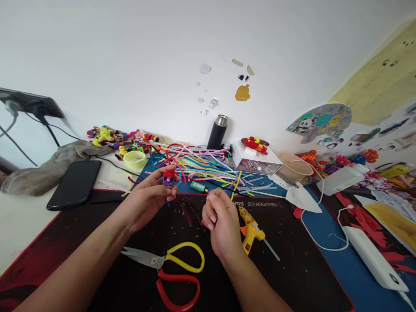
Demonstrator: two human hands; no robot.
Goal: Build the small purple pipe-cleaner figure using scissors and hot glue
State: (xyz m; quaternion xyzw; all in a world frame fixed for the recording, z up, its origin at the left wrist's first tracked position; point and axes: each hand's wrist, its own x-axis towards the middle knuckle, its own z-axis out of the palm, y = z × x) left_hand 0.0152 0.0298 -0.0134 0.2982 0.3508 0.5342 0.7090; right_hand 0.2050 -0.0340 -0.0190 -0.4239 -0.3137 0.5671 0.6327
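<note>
Between the thumb and fingers of my left hand [151, 199] is a small pipe-cleaner figure [169, 179], purple with a red top. My right hand [222, 219] is closed in a pinch; a thin dark bit shows at its fingertips, too small to name. Just beyond those fingertips lies a small green box-like piece [198, 186] with a pale label. Scissors [159, 261] with one yellow and one red handle lie spread below my hands. Partly behind my right hand rests a yellow glue gun [251, 229] with a glue stick poking out.
A heap of colourful pipe cleaners [195, 162] spreads along the wall, by a black thermos [217, 133]. On the left are a phone [74, 184], a tape roll [134, 160] and small finished figures [107, 136]. A white power strip [373, 258] with its cable lies right.
</note>
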